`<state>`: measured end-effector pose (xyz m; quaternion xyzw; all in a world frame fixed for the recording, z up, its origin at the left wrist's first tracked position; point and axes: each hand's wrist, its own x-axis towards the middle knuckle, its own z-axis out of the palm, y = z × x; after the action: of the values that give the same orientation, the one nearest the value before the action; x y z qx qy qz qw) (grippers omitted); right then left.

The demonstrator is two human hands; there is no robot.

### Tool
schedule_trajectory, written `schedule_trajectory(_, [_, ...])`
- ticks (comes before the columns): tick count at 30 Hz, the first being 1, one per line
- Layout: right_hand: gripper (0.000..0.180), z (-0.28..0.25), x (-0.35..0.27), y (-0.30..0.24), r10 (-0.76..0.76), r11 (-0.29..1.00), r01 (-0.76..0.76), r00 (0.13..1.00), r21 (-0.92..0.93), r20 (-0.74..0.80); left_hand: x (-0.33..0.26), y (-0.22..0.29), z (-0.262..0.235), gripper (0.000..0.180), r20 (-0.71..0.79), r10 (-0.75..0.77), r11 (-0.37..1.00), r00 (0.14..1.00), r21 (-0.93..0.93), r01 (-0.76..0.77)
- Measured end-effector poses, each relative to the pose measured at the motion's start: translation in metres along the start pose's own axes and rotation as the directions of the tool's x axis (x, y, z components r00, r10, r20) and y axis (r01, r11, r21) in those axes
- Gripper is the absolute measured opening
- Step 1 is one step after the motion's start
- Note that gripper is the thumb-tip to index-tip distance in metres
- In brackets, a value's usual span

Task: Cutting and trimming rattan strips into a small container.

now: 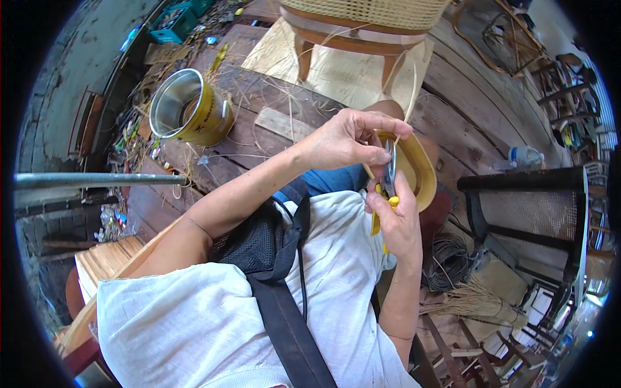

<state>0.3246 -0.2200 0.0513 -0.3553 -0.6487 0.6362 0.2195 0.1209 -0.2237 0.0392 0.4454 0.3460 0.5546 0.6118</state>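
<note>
My right hand (396,223) grips yellow-handled pliers (389,173), jaws pointing up. My left hand (349,139) reaches across from the left, its fingers pinched shut right at the jaws on what looks like a thin pale cane strand (412,84) that runs up to a wooden chair with a woven cane seat (362,22). Just behind both hands sits a tan oval bowl-shaped piece (419,169), over my knee. A black strap and a mesh bag (259,249) cross my white shirt.
A yellow metal can (191,113) stands open on the dark plank surface (259,97) among loose straw. At right are a black cane-backed chair (530,210), a plastic bottle (525,155), a wire coil (446,258) and a straw bundle (479,301).
</note>
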Motion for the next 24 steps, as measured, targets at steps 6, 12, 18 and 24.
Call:
schedule_trajectory(6, [0.021, 0.035, -0.007, 0.007, 0.158, 0.977, -0.166, 0.985, 0.130, 0.073, -0.047, -0.003, -0.018, 0.045, -0.091, 0.042, 0.994, 0.995, 0.105, -0.032])
schedule_trajectory(12, [0.018, 0.035, -0.023, 0.029, 0.134, 0.974, -0.124, 0.990, -0.188, 0.042, -0.046, -0.013, -0.040, 0.028, -0.336, -0.079, 0.994, 0.939, 0.042, 0.099])
schedule_trajectory(18, [0.038, -0.030, 0.026, -0.020, -0.033, 0.890, 0.166, 0.953, 0.424, -0.303, 0.005, 0.021, 0.003, 0.022, 0.160, 0.342, 0.825, 0.926, 0.421, -0.378])
schedule_trajectory(24, [0.050, -0.226, 0.033, -0.150, -0.526, 0.849, 0.433, 0.648, -0.302, -0.551, 0.016, -0.006, -0.014, 0.027, -0.038, -0.172, 0.751, 0.984, 0.641, 0.156])
